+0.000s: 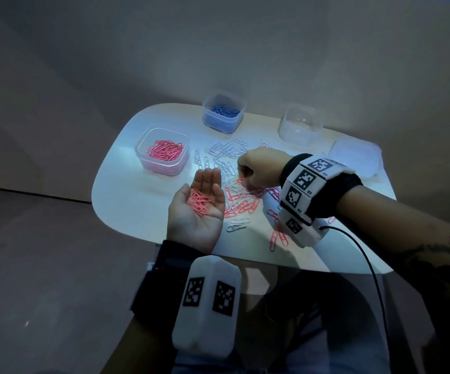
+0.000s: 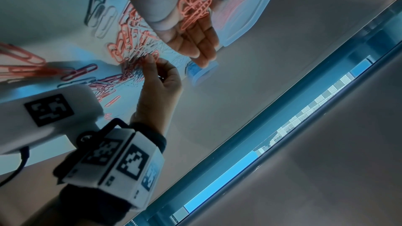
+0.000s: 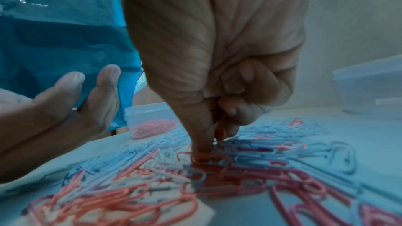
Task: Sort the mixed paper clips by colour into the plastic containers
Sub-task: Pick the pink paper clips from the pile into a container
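Note:
My left hand (image 1: 210,185) lies palm up over the table's near side, fingers straight, with several pink paper clips (image 1: 199,203) loose in the palm (image 2: 195,11). My right hand (image 1: 242,171) is curled over the mixed pile of pink and white clips (image 1: 234,193). Its thumb and forefinger pinch one pink clip (image 3: 219,133) at the top of the pile. A clear container (image 1: 141,147) of pink clips stands at the left. Behind it is a container (image 1: 206,105) of blue clips, and an empty container (image 1: 300,125) stands at the back right.
A clear lid (image 1: 356,157) lies at the right edge of the small white table (image 1: 132,209). A few pink clips (image 1: 276,240) lie near the front edge under my right wrist. A black cable (image 1: 366,260) trails from the right wrist unit.

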Motion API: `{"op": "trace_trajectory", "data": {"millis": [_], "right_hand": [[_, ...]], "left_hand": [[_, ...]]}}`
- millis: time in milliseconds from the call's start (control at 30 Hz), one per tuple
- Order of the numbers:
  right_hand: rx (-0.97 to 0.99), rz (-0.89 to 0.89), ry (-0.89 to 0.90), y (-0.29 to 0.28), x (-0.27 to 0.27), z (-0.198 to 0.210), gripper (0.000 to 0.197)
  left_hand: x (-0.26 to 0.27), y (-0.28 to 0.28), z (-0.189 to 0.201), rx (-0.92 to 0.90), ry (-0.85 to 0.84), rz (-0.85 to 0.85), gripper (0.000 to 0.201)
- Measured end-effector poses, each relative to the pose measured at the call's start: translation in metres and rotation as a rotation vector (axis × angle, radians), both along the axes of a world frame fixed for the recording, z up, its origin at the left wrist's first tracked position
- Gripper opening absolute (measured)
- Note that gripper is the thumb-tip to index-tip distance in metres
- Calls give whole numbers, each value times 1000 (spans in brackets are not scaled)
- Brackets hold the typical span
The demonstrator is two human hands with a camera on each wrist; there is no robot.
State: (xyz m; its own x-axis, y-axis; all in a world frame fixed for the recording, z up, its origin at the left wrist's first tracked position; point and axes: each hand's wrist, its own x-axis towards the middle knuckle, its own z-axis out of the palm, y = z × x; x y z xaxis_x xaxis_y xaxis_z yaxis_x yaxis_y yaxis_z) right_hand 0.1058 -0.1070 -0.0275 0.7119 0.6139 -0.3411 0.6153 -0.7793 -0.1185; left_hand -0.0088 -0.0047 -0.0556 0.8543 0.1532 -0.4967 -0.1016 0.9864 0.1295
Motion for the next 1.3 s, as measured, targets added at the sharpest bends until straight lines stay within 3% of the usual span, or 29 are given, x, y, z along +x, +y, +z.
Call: {"op": "trace_trajectory", "data": {"millis": [167, 267, 367, 467, 633, 767, 900, 967, 1100, 1167, 1300], "right_hand": [[69, -2, 45, -7, 2, 3, 6], [320, -126, 177, -20, 3, 16, 14], [647, -210, 418, -24, -12, 33, 22], [751, -175, 566, -17, -31, 37, 17], [814, -203, 499, -19, -31, 30, 12], [823, -190, 494, -25, -36, 35, 5], [1057, -403, 318, -44, -12, 38, 15], [883, -473, 190, -54, 7, 31, 8], [270, -279, 119, -54, 20, 7, 33], [182, -190, 74, -46, 17, 2, 42], [228, -123, -26, -39, 13, -3, 46]], "left_hand": [[-1, 0, -1, 2, -5, -2, 42], [1, 0, -3, 25, -7, -16, 44], [7, -8, -2, 56, -6, -78, 44], [14, -22, 1, 49, -42, -143, 42], [20, -35, 11, -5, -172, -177, 49], [20, -35, 12, -27, -180, -175, 48], [17, -26, 9, -38, -118, -134, 53], [15, -20, 7, -22, -80, -103, 47], [11, -14, 7, 10, -10, -83, 36], [9, -14, 6, 19, 5, -86, 34], [7, -13, 6, 39, 9, -98, 32]]}}
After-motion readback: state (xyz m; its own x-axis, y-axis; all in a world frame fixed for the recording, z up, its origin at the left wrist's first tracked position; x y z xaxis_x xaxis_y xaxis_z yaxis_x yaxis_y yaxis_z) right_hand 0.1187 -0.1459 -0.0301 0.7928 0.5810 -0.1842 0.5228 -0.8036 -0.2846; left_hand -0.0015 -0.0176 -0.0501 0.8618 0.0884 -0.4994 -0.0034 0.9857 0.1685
